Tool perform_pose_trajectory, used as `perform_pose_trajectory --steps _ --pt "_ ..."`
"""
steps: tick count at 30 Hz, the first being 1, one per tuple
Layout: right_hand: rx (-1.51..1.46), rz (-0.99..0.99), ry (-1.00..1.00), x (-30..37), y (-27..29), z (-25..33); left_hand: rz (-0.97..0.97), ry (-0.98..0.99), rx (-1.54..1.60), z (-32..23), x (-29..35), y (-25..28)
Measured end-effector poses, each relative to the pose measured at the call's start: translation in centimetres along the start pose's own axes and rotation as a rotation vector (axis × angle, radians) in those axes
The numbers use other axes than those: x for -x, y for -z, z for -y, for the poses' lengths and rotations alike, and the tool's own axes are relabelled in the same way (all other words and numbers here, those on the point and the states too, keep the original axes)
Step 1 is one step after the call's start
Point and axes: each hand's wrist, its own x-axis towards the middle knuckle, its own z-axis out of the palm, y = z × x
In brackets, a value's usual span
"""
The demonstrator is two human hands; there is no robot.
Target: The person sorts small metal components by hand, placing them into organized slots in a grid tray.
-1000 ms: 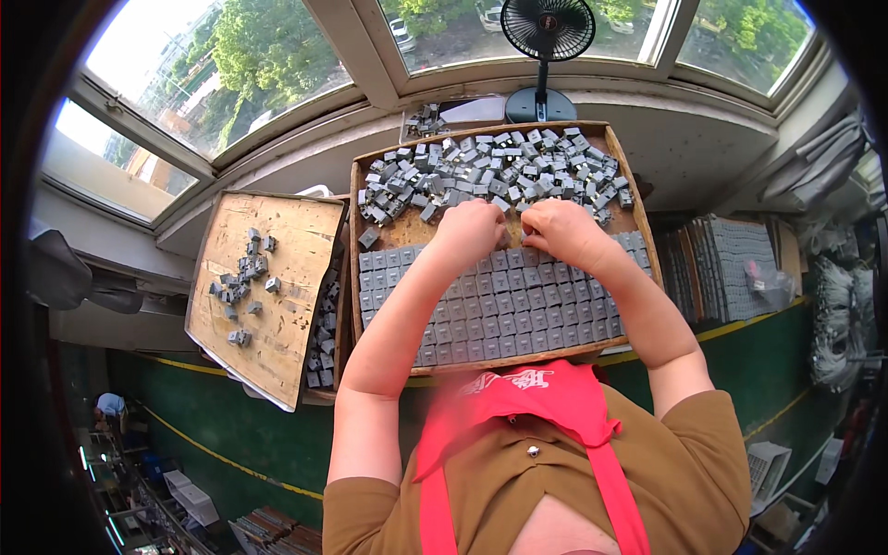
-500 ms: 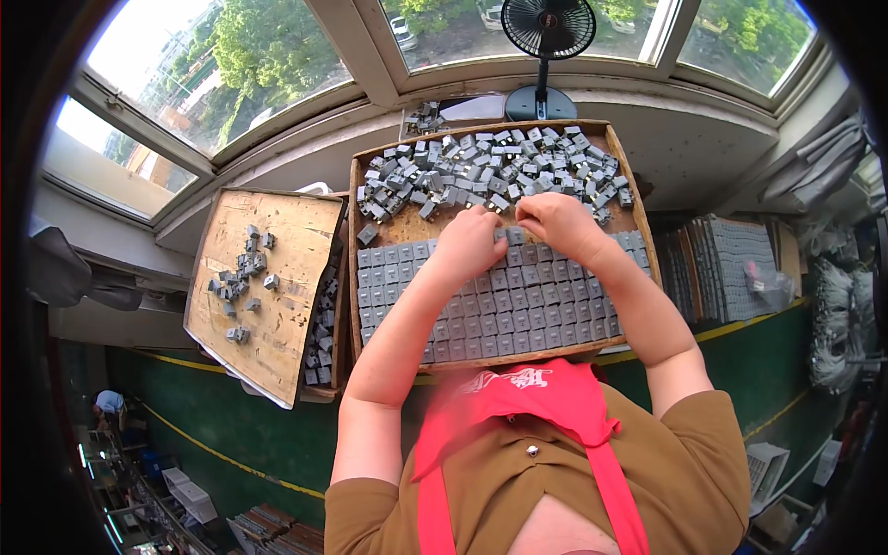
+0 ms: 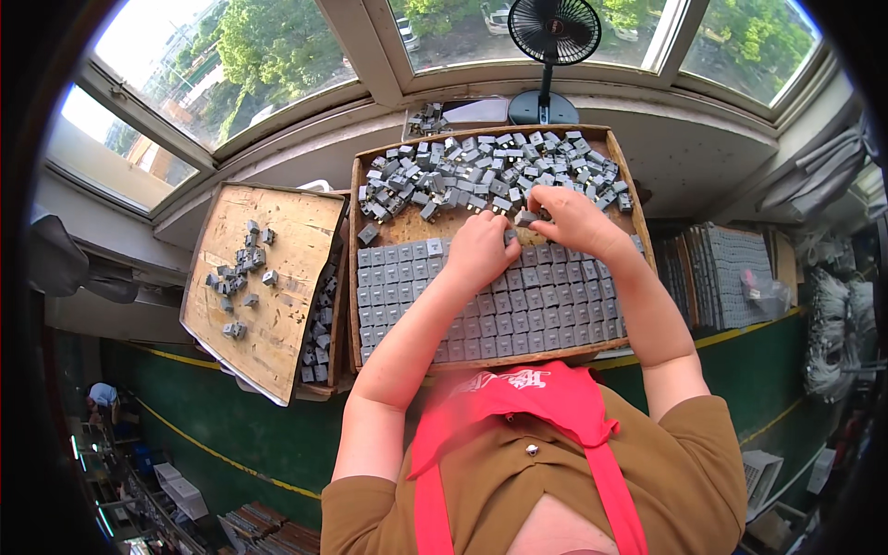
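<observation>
A shallow wooden tray [image 3: 355,305] in front of me holds small grey box-shaped parts with metal pins. Neat rows of these grey blocks [image 3: 499,319] fill its near part, and a loose heap of them [image 3: 481,166] lies along the far side. My right hand [image 3: 569,220] pinches one grey block [image 3: 524,218] over the bare strip between heap and rows. Close beside it, my left hand [image 3: 479,250] is closed, thumb and forefinger at another grey block [image 3: 510,237] by the far row's edge. The fingers partly hide that block.
A tilted wooden board [image 3: 277,314] with several loose blocks lies at the left, over a container of more blocks [image 3: 319,347]. A black fan [image 3: 546,102] stands on the windowsill behind the tray. Stacked trays of blocks [image 3: 731,277] stand at the right.
My right hand has shifted slightly right and now shows a grey block in its fingertips. The left hand has moved a little right; its fingers are now at a block by the far row.
</observation>
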Motion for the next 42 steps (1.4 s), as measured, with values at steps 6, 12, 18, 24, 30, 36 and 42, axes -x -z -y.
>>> perform_pose_trajectory --steps 6,12,18,24,30,36,42 --pt "0.045 0.156 0.112 -0.1 0.1 -0.9 0.094 0.04 -0.009 -0.4 -0.2 0.6" --pt "0.124 0.097 0.083 -0.6 -1.3 -1.2 0.068 -0.03 0.0 0.2 -0.7 0.0" --pt "0.183 -0.067 -0.004 1.2 2.4 -2.2 0.039 -0.137 0.081 -1.5 -1.0 -0.5" --pt "0.165 0.129 -0.034 3.6 2.2 -1.5 0.127 -0.072 0.044 -1.8 -1.9 -1.0" --pt "0.202 0.125 -0.123 4.9 3.6 -2.1 0.178 -0.104 0.094 -2.8 -3.3 -0.3" --pt "0.108 0.015 -0.129 5.7 4.8 -3.2 0.229 -0.042 -0.02 -3.9 -3.7 -1.0" --pt "-0.19 0.429 -0.053 5.3 4.8 -2.8 0.199 0.016 -0.065 -4.2 -3.6 -1.3"
